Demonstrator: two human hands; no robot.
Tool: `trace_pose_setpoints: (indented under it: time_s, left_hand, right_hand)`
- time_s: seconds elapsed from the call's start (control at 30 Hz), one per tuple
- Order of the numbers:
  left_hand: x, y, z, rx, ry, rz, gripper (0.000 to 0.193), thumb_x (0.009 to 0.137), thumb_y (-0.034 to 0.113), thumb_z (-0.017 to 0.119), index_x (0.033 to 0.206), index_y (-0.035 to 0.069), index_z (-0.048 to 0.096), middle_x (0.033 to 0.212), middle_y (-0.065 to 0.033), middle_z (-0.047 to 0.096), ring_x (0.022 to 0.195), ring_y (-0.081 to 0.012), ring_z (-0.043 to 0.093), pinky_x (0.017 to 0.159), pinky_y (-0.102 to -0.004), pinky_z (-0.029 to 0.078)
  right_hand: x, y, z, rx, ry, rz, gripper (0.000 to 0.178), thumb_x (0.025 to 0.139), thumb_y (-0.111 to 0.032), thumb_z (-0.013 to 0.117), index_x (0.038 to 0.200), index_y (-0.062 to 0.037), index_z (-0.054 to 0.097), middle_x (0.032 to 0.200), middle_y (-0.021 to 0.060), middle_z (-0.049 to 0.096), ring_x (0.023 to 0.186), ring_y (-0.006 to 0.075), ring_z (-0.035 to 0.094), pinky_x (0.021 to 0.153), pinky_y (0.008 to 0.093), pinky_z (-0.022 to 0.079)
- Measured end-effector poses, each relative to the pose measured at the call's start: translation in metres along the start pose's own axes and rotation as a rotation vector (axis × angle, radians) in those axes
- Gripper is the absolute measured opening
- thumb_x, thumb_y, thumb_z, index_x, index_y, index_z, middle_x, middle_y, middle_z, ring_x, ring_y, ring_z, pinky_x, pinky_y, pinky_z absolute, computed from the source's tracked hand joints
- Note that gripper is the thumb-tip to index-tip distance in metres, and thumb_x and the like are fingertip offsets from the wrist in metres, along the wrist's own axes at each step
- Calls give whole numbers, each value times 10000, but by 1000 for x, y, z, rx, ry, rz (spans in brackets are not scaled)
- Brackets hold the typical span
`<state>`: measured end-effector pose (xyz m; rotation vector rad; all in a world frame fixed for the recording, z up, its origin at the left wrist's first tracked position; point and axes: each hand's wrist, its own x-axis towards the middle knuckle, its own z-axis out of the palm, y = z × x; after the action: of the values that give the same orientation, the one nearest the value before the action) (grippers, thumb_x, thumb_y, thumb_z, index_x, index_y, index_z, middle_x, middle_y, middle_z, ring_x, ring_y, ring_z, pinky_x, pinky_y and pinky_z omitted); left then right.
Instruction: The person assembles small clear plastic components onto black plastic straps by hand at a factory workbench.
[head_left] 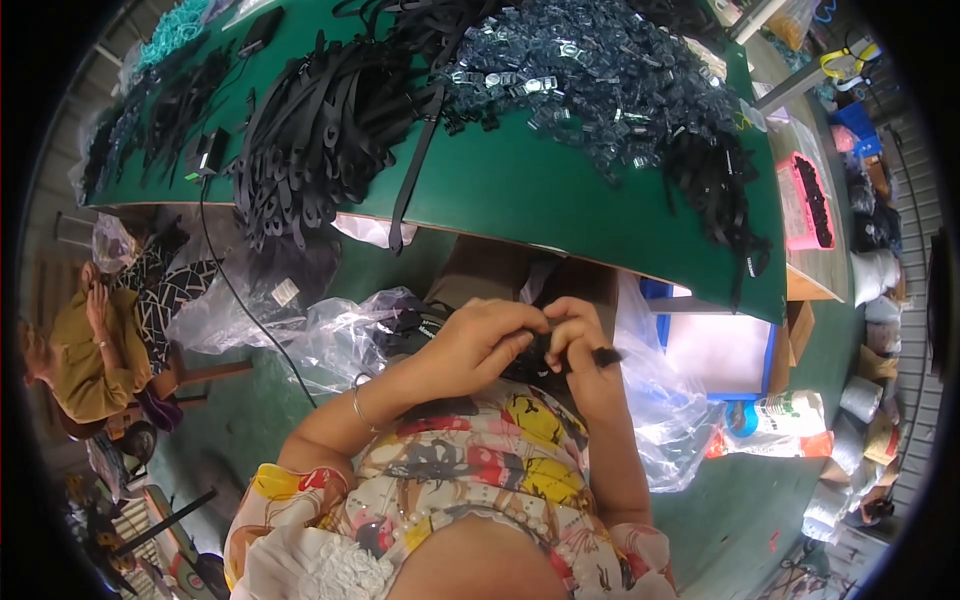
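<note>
My two hands meet above my lap, in front of the table edge. My left hand point(487, 342) is closed in a pinch, its fingertips against the right hand's. My right hand point(582, 350) is curled round a black strap point(607, 356), whose short end pokes out beside the fingers. Most of what lies between the fingers is hidden. Below the hands, black material rests on my lap. On the green table point(520, 190) lie a heap of black straps point(325, 130) and a large pile of small, glossy, dark-bluish plastic pieces point(600, 75).
One loose strap point(415, 180) hangs over the table edge. More black straps point(715, 180) lie at the right. Clear plastic bags point(655, 410) and a blue-rimmed bin point(715, 350) are below. A pink tray point(805, 200) stands far right. Another person point(95, 350) sits left, beyond a cable point(245, 310).
</note>
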<state>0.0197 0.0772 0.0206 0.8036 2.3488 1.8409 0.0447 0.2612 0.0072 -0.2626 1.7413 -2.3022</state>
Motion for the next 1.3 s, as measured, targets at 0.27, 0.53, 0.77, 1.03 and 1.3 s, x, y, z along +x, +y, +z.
trace_pose_setpoints:
  time_s: [0.27, 0.53, 0.77, 1.03, 1.3]
  left_hand:
    - [-3, 2, -2, -897, -195, -531, 67, 865, 119, 515, 893, 62, 492, 779, 13, 480, 654, -80, 453, 585, -212, 383]
    - [-10, -8, 3, -1167, -133, -639, 69, 815, 77, 518, 778, 36, 477, 716, -32, 512, 601, -100, 510, 568, -222, 405]
    - [-13, -6, 2, -1085, -147, -597, 119, 842, 100, 557, 804, 43, 460, 730, -38, 522, 604, -98, 507, 570, -205, 410]
    - [-18, -25, 9, -1275, -166, -620, 239, 825, 115, 618, 950, 59, 423, 819, -17, 521, 662, -60, 499, 580, -188, 413]
    - [-16, -11, 4, -552, 1, -263, 281, 728, 76, 713, 939, 29, 534, 873, -11, 553, 761, -100, 555, 722, -232, 464]
  right_hand:
    - [2, 8, 7, -434, 71, -186, 215, 695, -65, 691, 862, -10, 568, 831, 96, 538, 777, 195, 538, 695, 277, 439]
    - [0, 4, 13, -398, 8, -150, 214, 755, -32, 637, 928, 23, 525, 898, 100, 475, 760, 162, 539, 664, 247, 450]
    - [0, 4, 16, -346, -6, -189, 224, 767, -64, 648, 927, 29, 522, 913, 95, 464, 762, 156, 542, 649, 254, 459]
    - [6, -8, 21, -806, -49, -348, 175, 769, -106, 647, 886, -9, 559, 860, 109, 504, 748, 217, 537, 641, 293, 447]
    - [-3, -21, 15, -294, 142, 363, 134, 865, -101, 519, 803, 6, 569, 695, 35, 517, 618, 76, 472, 535, 227, 374]
